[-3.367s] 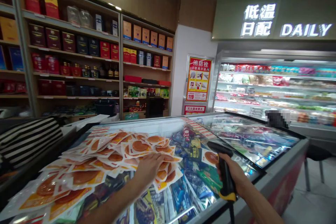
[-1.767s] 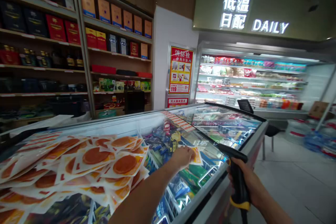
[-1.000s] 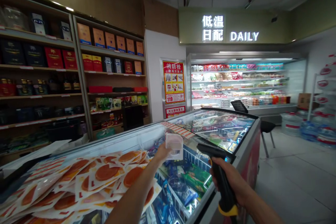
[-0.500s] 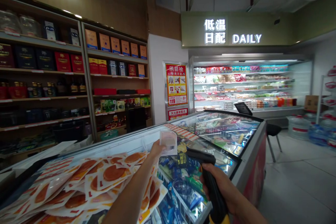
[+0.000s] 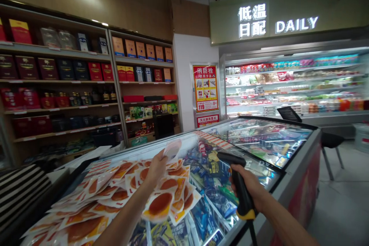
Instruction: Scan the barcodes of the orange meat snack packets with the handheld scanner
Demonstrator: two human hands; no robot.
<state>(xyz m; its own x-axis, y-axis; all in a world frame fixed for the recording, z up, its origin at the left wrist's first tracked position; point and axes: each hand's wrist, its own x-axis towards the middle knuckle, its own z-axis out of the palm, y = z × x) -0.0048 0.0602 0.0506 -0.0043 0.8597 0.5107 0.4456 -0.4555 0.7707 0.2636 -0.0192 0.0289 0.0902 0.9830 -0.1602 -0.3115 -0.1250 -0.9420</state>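
My left hand [image 5: 157,168] is closed on the edge of a pale, see-through flat packet [image 5: 173,149], held tilted above the freezer and blurred by motion. Below and around that forearm spreads a pile of flat packets [image 5: 160,203], each with a round orange-brown disc inside. To the right, my right hand [image 5: 250,185] wraps around the grip of a black and yellow barcode scanner [image 5: 240,184]. Its head points left, toward the held packet but apart from it. A cord hangs from the handle.
Beneath the pile is a glass-topped chest freezer [image 5: 271,138] with bagged goods inside. Shelves of boxes and bottles [image 5: 86,71] line the left wall. A black chair [image 5: 331,140] stands beyond the freezer's right side, and a lit refrigerated display [image 5: 294,84] fills the back. Striped material [image 5: 21,196] lies at left.
The view has turned left. My left hand has drawn the packet left, away from the scanner, and the packet has gone from upright to tilted. My right hand still grips the scanner.
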